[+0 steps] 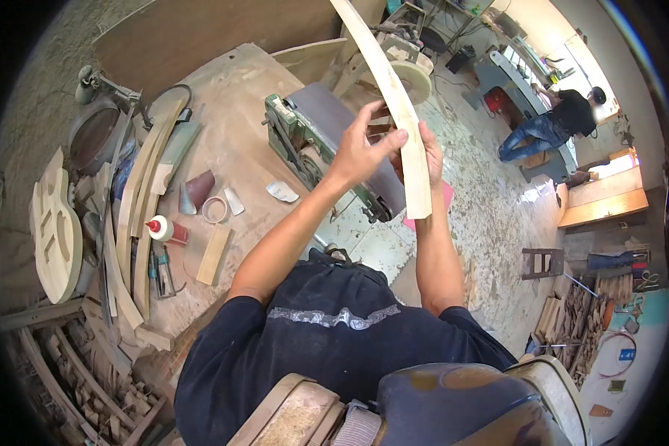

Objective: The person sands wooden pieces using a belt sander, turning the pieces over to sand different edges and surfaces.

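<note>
A long, curved strip of pale wood point(385, 70) is held up at a slant in front of my chest. Its upper end runs out of the top of the view. My left hand point(363, 145) is closed on the strip's left side, with the thumb lying across its face. On the opposite edge, my right hand point(431, 152) grips the same strip, and part of that hand is hidden behind the wood. Just beyond my hands stands a green belt sander point(293, 137) with a grey-brown belt point(321, 104).
On the dusty workbench point(238, 82) at left lie a glue bottle point(168, 230), a tape roll point(215, 210), a wood block point(214, 255) and several curved strips. A pale guitar-shaped body point(57, 230) leans farther left. Another person point(554, 123) bends at a machine at upper right.
</note>
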Motion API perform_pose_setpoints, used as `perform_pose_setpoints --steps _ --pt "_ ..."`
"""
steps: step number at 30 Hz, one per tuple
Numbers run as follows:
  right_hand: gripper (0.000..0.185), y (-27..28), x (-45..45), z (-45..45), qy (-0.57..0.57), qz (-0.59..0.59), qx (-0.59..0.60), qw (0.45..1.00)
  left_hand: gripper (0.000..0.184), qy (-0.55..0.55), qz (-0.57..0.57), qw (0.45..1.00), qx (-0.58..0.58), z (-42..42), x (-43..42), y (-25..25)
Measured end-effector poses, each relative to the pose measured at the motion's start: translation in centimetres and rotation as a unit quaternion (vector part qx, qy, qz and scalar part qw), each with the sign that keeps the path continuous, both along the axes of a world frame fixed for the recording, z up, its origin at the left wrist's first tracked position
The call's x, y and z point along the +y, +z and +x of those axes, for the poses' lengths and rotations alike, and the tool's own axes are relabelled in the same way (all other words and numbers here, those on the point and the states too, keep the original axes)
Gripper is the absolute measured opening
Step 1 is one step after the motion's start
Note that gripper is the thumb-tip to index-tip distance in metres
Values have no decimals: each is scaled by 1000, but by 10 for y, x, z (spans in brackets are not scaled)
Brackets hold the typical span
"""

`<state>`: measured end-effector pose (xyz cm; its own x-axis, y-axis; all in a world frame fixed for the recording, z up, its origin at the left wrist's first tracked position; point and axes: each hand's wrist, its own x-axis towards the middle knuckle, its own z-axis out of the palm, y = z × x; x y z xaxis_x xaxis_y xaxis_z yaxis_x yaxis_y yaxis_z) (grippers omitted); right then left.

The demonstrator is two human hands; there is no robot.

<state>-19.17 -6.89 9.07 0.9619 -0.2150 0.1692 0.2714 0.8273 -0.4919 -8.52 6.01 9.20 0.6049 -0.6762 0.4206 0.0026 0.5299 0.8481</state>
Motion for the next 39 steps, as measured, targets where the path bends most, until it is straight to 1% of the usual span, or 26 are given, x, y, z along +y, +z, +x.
perform_pose_setpoints --steps 1,4,7,10,12,14,16,17,19,22,23,26,30,32,36,38,39 --pt "43 0 -1 0 31 -1 -13 999 67 1 1 1000 12 2 -1 1" --pt "44 6 10 0 -31 -8 21 999 51 -2 17 999 38 17 -9 -1" --pt "47 12 14 2 -81 -90 69 990 40 -10 47 997 62 30 -12 -8" --pt "44 9 5 2 -73 -61 110 989 35 8 66 991 120 38 -5 -9" --pt "42 11 4 5 -121 -150 159 968 35 32 78 983 161 47 0 -17" --pt "38 12 4 11 -158 -244 191 938 37 58 86 979 173 58 8 -26" --pt "34 8 -2 21 -185 -341 204 899 37 76 77 977 182 69 14 -39" --pt "34 1 -9 25 -192 -439 244 843 37 88 72 975 192 73 15 -46" --pt "35 -7 -19 33 -198 -616 311 696 36 116 85 974 173 77 23 -48" --pt "44 -16 -14 42 -244 -770 343 480 32 149 86 972 158 83 31 -57" --pt "49 -23 -16 46 -245 -782 339 462 31 164 83 971 157 84 32 -61" --pt "47 -36 -13 57 -234 -816 347 399 30 193 91 965 150 89 38 -70" --pt "46 -42 -14 78 -231 -837 346 355 32 194 122 963 145 92 49 -79" --pt "45 -46 -19 89 -231 -849 340 331 32 215 137 958 134 94 54 -80" --pt "46 -47 -20 102 -219 -854 347 320 30 229 126 954 146 98 57 -90" --pt "47 -47 -18 103 -224 -847 347 335 29 234 125 955 137 100 56 -98" --pt "47 -46 -16 103 -226 -843 348 342 26 237 147 953 121 102 54 -102"
